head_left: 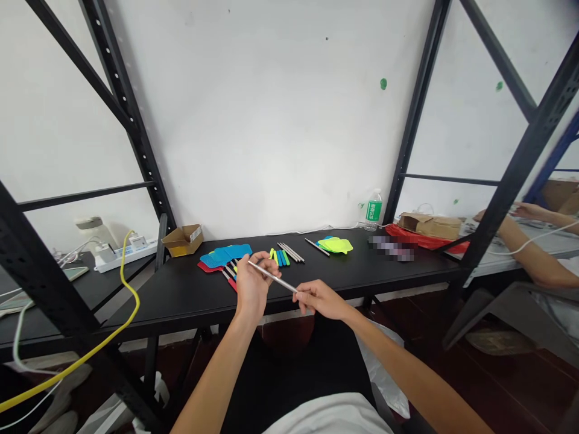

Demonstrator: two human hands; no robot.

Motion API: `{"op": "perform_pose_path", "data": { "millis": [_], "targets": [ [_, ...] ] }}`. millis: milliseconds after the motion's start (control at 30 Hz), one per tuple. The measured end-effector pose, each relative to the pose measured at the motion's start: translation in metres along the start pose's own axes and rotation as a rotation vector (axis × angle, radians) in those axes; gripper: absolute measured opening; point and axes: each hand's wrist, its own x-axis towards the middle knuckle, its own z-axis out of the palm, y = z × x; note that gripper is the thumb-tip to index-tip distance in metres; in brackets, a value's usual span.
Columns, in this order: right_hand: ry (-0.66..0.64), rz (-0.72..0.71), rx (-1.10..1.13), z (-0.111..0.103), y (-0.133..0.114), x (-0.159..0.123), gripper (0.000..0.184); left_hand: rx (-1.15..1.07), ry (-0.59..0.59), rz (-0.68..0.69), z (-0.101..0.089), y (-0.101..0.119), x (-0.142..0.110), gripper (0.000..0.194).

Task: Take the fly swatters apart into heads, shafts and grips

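My left hand (251,288) and my right hand (320,298) hold a thin metal rod (273,278) between them, one at each end, in front of the black table (181,292). Both hands are closed on it with pinched fingers. Just beyond my left hand lie blue and red flat pieces (224,255) with several rods under them. Short green and blue sticks (279,257) and a bundle of metal rods (290,252) lie further back. A yellow-green stack of flat pieces (335,245) sits to the right.
A small cardboard box (183,240) stands at the back left, a water bottle (373,210) at the back right. Black shelf uprights (131,114) frame the table. A yellow cable (122,265) hangs on the left. Another person's arm (534,256) rests at the right table.
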Motion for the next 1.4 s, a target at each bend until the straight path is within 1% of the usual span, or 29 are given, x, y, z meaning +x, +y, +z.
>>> {"op": "perform_pose_path", "data": {
  "millis": [67, 100, 133, 167, 267, 333, 400, 500, 667, 767, 867, 933, 1033, 1233, 1400],
  "targets": [
    [0.129, 0.018, -0.058, -0.017, 0.011, 0.002, 0.038, 0.369, 0.010, 0.036, -0.008, -0.004, 0.009, 0.043],
    [0.190, 0.042, -0.123, -0.028, 0.016, 0.002, 0.039, 0.582, 0.020, 0.073, -0.014, -0.005, 0.014, 0.048],
    [0.260, 0.078, -0.223, -0.038, 0.020, 0.002, 0.040, 0.794, 0.024, 0.111, -0.020, -0.005, 0.018, 0.051],
    [0.336, 0.120, -0.341, -0.049, 0.024, 0.000, 0.042, 0.917, 0.025, 0.133, -0.027, -0.005, 0.022, 0.050],
    [0.439, 0.191, -0.484, -0.074, 0.033, -0.006, 0.043, 1.107, -0.007, 0.150, -0.048, 0.000, 0.030, 0.037],
    [0.477, 0.241, -0.572, -0.083, 0.036, -0.008, 0.042, 1.238, -0.006, 0.163, -0.062, 0.001, 0.034, 0.029],
    [0.502, 0.290, -0.661, -0.086, 0.039, -0.007, 0.042, 1.364, 0.023, 0.182, -0.073, -0.002, 0.037, 0.028],
    [0.512, 0.356, -0.783, -0.083, 0.043, 0.003, 0.041, 1.521, 0.047, 0.218, -0.084, -0.015, 0.039, 0.030],
    [0.512, 0.436, -0.940, -0.078, 0.045, 0.033, 0.034, 1.700, 0.048, 0.305, -0.089, -0.039, 0.035, 0.031],
    [0.509, 0.461, -0.993, -0.075, 0.044, 0.049, 0.034, 1.758, 0.045, 0.339, -0.089, -0.045, 0.032, 0.032],
    [0.502, 0.462, -1.013, -0.072, 0.043, 0.056, 0.038, 1.796, 0.034, 0.351, -0.090, -0.046, 0.032, 0.036],
    [0.507, 0.459, -1.016, -0.069, 0.041, 0.054, 0.041, 1.812, 0.027, 0.356, -0.091, -0.046, 0.033, 0.037],
    [0.515, 0.438, -1.022, -0.062, 0.038, 0.042, 0.041, 1.826, 0.028, 0.363, -0.092, -0.047, 0.034, 0.029],
    [0.530, 0.318, -1.068, -0.043, 0.033, 0.012, 0.023, 1.851, 0.045, 0.389, -0.091, -0.047, 0.033, 0.019],
    [0.608, 0.241, -1.116, -0.030, 0.037, -0.003, 0.020, 1.881, 0.063, 0.402, -0.091, -0.046, 0.033, 0.018]
  ]
}}
